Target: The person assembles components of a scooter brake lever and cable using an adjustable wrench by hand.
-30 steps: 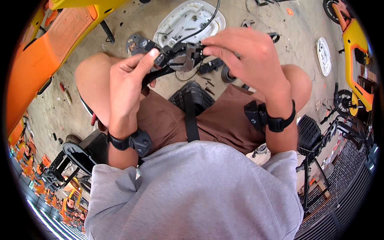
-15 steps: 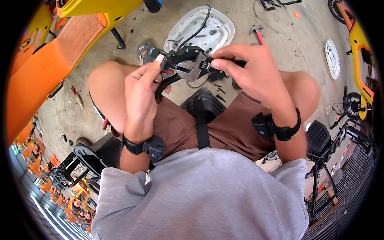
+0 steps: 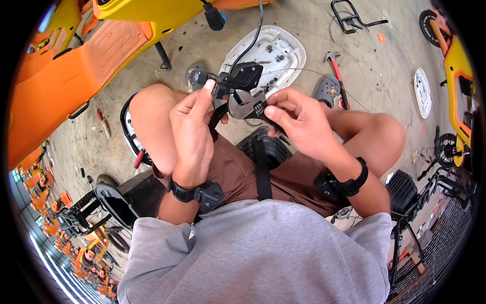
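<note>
My left hand [image 3: 191,124] is closed around a black mechanical part [image 3: 244,76] that has a flat plate with small holes and a black cable leading off it. Its thumb presses on the near left end of the part. In my right hand [image 3: 302,119] is an adjustable wrench [image 3: 242,106], gripped near its adjusting screw with thumb and fingers. The wrench's jaws point left and lie against the near side of the black part. Whether they clamp a nut there, I cannot tell. Most of the wrench handle is hidden under my right hand.
Beyond my hands lies a white plastic cover [image 3: 302,54] with loose fasteners in it. A red-handled hammer [image 3: 338,76] is to its right, near a grey shoe [image 3: 328,90]. An orange and yellow vehicle body [image 3: 76,86] fills the left. A black bracket [image 3: 349,20] lies far right.
My right hand has come nearer to me, and the wrench handle has swung down to the right. The black part has tilted slightly. The whole view has shifted.
</note>
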Demonstrator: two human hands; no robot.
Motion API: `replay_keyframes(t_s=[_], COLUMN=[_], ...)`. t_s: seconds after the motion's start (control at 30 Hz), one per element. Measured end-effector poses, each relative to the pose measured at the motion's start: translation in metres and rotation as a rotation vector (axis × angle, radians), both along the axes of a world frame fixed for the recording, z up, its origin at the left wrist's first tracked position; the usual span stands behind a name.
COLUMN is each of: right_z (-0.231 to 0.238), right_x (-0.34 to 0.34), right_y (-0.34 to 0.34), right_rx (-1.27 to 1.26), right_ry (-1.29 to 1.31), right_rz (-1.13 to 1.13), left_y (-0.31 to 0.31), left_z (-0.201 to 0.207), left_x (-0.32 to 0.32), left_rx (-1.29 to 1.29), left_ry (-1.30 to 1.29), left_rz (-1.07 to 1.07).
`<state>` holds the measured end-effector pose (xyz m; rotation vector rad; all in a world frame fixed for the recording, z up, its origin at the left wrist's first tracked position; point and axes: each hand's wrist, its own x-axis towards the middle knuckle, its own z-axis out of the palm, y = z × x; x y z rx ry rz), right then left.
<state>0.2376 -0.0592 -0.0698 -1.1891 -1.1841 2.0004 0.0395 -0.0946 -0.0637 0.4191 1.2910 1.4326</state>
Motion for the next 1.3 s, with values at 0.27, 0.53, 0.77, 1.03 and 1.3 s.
replay_keyframes(t_s=[0.27,0.53,0.77,1.03,1.3], right_z=[-0.006,0.007,0.028,0.03,0.027], right_x=[-0.022,0.005,0.025,0.03,0.035], right_y=[-0.017,0.0,0.028,0.035,0.047], right_rx=[-0.058,0.968,1.193,1.256,1.453], right_ry=[0.141,-0.364,-0.466,-0.492,-0.503], right_rz=[-0.028,-0.021,0.027,0.079,0.169], left_y=[0.0,-0.002,-0.006,-0.006,-0.003], left_z=[-0.002,0.009,0.003,0.003,0.004], left_x=[0.0,-0.007,-0.004,-0.002,0.002], left_rx=[0.093,0.041,0.04,-0.017,-0.105], left_ry=[0.057,0.019,0.192,0.228,0.364], left_rz=[0.064,0.039,-0.157,-0.19,-0.266])
